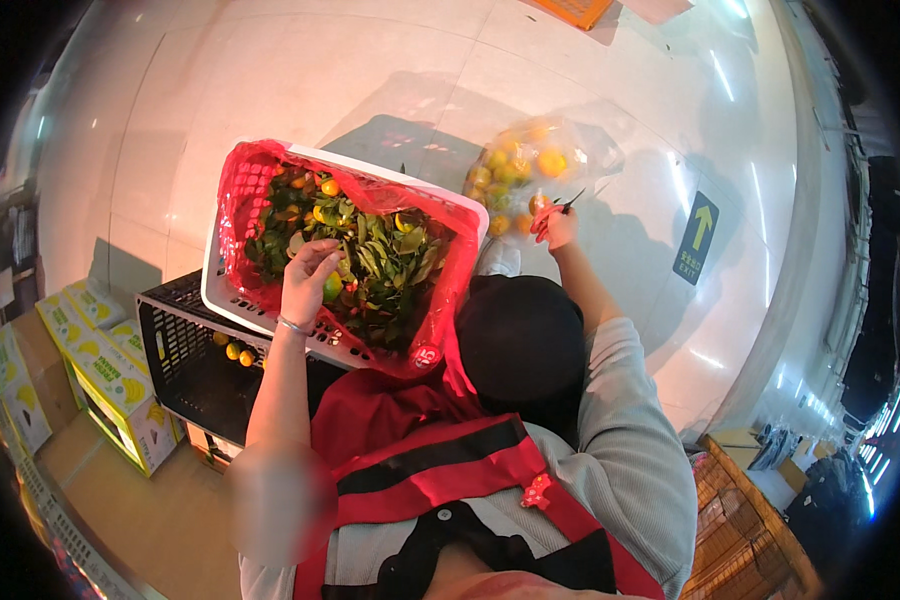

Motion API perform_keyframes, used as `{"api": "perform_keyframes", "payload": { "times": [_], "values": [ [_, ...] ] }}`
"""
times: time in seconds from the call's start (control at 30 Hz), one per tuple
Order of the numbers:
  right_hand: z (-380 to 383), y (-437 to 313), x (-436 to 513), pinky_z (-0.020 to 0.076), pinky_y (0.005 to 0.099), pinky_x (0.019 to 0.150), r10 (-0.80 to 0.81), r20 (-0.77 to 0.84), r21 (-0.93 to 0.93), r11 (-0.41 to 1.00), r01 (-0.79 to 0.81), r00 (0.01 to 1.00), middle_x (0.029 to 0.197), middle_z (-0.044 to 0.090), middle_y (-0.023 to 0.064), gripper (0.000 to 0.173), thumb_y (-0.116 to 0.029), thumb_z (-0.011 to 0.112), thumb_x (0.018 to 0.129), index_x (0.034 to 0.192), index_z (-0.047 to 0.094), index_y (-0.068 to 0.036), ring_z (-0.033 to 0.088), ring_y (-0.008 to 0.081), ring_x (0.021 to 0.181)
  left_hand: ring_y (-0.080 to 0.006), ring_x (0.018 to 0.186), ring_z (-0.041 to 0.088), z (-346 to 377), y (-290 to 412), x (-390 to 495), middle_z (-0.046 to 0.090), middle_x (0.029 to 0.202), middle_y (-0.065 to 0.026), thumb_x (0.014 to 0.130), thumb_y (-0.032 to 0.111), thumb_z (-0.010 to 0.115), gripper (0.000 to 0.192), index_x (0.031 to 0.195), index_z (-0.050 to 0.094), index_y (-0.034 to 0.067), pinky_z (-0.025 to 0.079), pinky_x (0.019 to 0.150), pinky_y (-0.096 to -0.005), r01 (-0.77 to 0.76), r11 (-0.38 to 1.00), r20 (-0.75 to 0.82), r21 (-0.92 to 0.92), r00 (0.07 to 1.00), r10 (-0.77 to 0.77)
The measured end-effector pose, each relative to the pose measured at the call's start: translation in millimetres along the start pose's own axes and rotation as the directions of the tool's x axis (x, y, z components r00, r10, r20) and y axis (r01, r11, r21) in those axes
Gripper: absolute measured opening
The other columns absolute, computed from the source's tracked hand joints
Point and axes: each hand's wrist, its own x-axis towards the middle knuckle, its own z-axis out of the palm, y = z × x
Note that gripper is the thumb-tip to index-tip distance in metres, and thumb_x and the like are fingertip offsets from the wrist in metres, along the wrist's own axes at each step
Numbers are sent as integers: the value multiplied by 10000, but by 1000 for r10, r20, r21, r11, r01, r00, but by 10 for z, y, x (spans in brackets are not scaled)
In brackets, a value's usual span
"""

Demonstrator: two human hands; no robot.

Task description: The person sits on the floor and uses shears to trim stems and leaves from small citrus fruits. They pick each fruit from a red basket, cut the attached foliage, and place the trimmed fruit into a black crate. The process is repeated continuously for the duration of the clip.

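My left hand is over a white plastic basket lined with a red plastic bag. Its fingers are bent and close together at the leaves; whether they pinch anything is unclear. Green leaves with small orange citrus fruits fill the basket, and a greenish fruit lies by my left fingers. My right hand holds red-handled snips, their dark blades pointing up and right. Beside it, a clear plastic bag of orange and yellow-green citrus fruits rests on the floor.
A black plastic crate with several small fruits stands below the basket. Banana cartons are at the left. An orange crate lies at the top edge, a wooden crate at lower right. The floor bears a green exit sign.
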Motion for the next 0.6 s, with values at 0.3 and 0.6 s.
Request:
{"api": "perform_keyframes", "payload": {
  "times": [0.3,0.6],
  "values": [
    [21,-118,47,390,291,358,-78,2,40,996,78,997,755,633,98,296,-257,582,968,1106,412,-58,603,185,507,-138,1030,630,-79,83,25,679,1055,-62,943,96,632,243,1156,611,-19,466,923,-271,-41,999,-39,-35,998,39],
    [95,-1961,-1708,509,360,859,-552,194,433,790,434,811,1131,587,137,340,-291,499,1026,1273,512,-58,597,235,902,-148,728,642,-1486,-80,170,662,846,-53,930,145,637,171,1040,643,14,530,614,-280,-35,988,-482,-152,875,-43]
  ]
}}
